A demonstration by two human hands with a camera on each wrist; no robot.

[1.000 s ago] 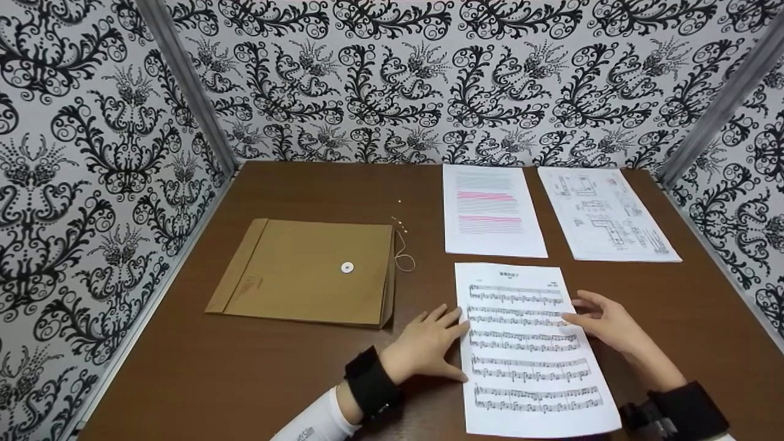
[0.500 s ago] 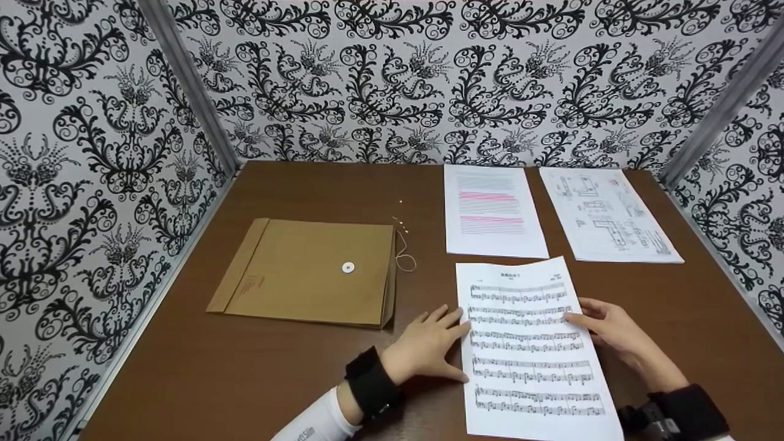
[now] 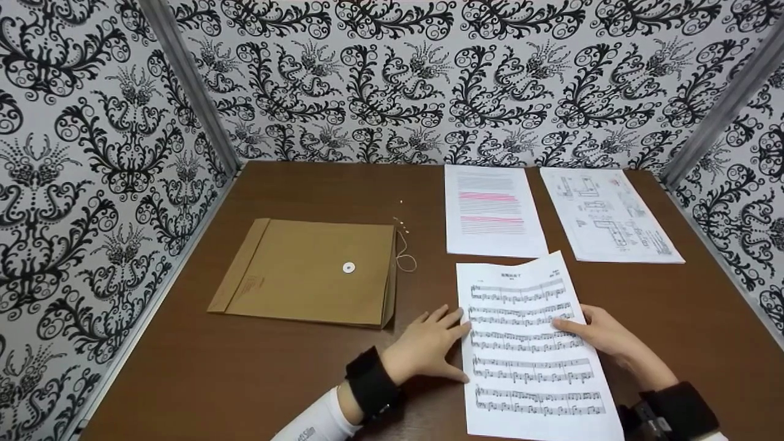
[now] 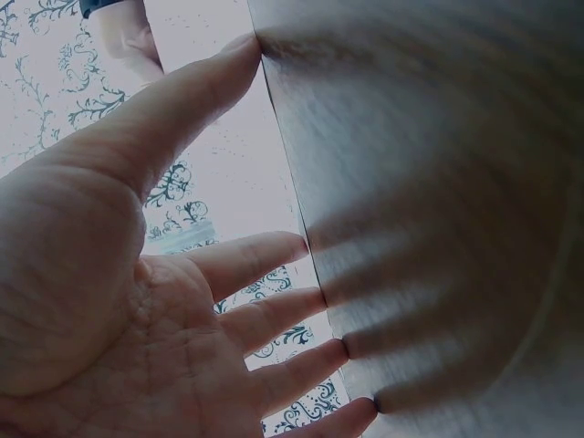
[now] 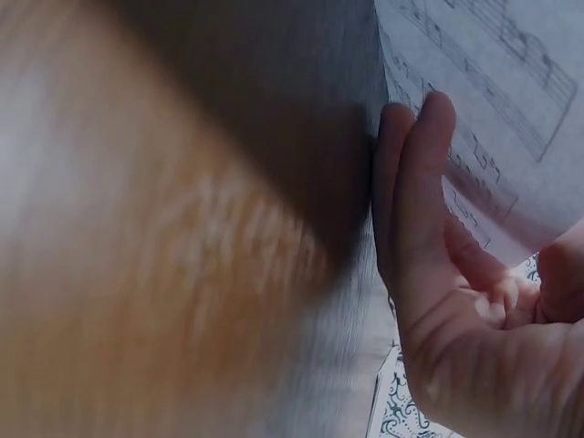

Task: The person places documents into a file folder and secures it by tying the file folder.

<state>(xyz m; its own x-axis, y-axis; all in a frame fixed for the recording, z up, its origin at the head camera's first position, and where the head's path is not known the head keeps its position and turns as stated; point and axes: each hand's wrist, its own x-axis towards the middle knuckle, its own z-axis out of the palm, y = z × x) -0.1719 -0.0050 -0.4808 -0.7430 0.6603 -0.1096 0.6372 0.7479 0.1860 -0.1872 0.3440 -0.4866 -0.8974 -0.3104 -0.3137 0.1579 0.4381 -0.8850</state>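
Note:
Printed sheet music [image 3: 527, 343] lies at the front right in the head view, its right side lifted and its top right corner raised. My right hand [image 3: 603, 334] grips that right edge, thumb on the printed face and the other fingers beneath the paper. In the right wrist view those fingers [image 5: 422, 173] show under the sheet, close to the tabletop. Along the left edge, my left hand [image 3: 425, 346] rests on the table with its fingers spread. The left wrist view shows its thumb and fingertips [image 4: 287, 245] touching the table beside the paper.
A brown string-tie envelope [image 3: 312, 269] lies to the left, a loose string [image 3: 404, 260] at its right side. Behind the sheet music are a pink-highlighted text page [image 3: 493, 211] and a technical drawing [image 3: 612, 214]. Patterned walls [image 3: 398, 79] enclose the brown table [image 3: 184, 367].
My right hand has slid its fingers under the sheet music and taken hold of its right edge. The top right corner has risen and the paper bows. My left hand stays in place.

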